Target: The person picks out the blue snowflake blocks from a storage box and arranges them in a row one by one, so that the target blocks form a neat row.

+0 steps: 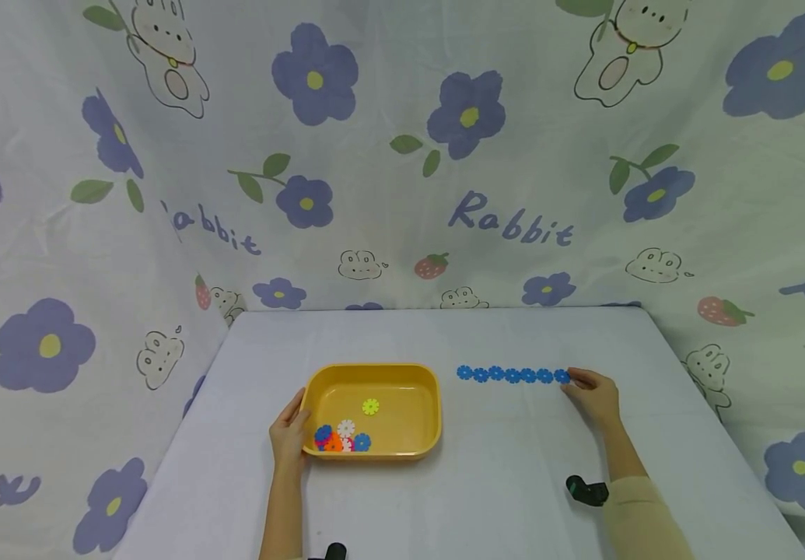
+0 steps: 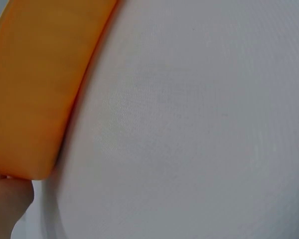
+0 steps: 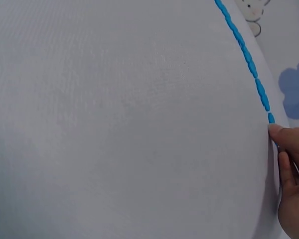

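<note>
My left hand (image 1: 288, 439) grips the left side of a yellow plastic tray (image 1: 402, 453), thumb at the rim and fingers along the outer wall. In the left wrist view the tray's outer side (image 2: 40, 89) fills the upper left, and only part of the hand (image 2: 7, 201) shows. A row of several blue snowflake discs (image 1: 512, 376) stretches across the table to the right of the tray. At the row's right end, my right hand (image 1: 596, 398) pinches the last disc between thumb and fingers. The right wrist view shows this blue row (image 3: 244, 50) edge-on, its near end partly hidden by fingertips.
Inside the tray, several loose discs, including an orange disc (image 1: 333, 442) and a white disc (image 1: 346, 428), gather at the near left corner. A yellow-green disc (image 1: 370, 407) lies apart from them. The white-covered table (image 1: 486, 498) meets a patterned cloth backdrop (image 1: 388, 194).
</note>
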### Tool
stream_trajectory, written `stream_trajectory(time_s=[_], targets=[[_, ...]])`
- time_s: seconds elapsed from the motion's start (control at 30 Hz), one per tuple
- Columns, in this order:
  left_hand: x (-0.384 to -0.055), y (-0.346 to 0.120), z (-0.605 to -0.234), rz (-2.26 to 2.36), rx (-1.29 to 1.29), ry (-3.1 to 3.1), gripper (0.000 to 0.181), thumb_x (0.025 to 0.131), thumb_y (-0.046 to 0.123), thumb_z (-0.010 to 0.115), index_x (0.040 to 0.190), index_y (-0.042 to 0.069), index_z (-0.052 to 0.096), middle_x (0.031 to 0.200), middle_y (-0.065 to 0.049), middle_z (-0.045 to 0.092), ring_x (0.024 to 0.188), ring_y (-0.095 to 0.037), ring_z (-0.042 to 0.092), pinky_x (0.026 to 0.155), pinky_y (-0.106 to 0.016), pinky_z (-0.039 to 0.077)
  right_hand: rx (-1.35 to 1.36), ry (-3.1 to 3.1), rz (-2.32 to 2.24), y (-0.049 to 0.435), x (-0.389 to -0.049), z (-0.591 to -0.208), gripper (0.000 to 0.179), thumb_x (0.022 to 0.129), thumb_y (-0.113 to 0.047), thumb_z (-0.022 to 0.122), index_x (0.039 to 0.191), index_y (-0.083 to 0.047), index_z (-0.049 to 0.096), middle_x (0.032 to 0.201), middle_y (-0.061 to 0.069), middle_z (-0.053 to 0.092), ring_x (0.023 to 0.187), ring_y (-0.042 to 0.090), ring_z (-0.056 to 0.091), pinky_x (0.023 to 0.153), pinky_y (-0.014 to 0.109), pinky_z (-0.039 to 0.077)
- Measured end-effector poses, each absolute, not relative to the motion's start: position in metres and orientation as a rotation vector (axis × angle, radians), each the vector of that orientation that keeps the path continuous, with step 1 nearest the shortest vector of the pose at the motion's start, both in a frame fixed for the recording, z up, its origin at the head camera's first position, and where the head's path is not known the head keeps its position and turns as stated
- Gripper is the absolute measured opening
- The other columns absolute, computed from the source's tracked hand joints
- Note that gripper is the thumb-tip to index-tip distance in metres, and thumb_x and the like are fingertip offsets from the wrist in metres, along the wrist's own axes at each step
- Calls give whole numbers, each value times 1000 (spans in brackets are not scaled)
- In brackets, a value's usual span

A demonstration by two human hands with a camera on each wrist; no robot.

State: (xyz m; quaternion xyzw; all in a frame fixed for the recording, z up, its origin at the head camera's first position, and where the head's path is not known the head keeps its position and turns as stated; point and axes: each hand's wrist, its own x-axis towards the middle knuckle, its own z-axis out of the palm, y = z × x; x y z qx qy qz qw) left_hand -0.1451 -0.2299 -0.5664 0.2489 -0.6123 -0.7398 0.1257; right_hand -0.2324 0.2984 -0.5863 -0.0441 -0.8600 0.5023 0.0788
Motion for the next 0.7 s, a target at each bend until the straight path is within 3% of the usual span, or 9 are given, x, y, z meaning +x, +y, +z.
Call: stream_trajectory(time_s=[0.23,0.47,0.7], targets=[[-145,-230,-566,-2155,731,-1773,45,91,0,52,136,1,47,142,-14,43,128,-19,45,90,-15,47,-133,-2556,1454,296,-233,-589,36,85,-3,66,118,10,59,120,28,59,109,41,57,75,-3,39],[-145,-229,-566,-2139,736,-1764,44,90,-1,53,134,-1,49,140,-15,44,122,-12,50,86,-12,48,-217,-2570,1429,296,-234,-595,41,85,-9,68,122,5,58,124,22,59,113,34,55,79,-3,38],[-145,-230,-566,-2130,731,-1767,44,90,-1,52,134,-1,49,140,-15,44,127,-19,45,86,-11,47,-170,-2566,1422,296,-234,-593,37,85,-7,67,119,7,60,121,25,59,110,38,57,75,-3,38]])
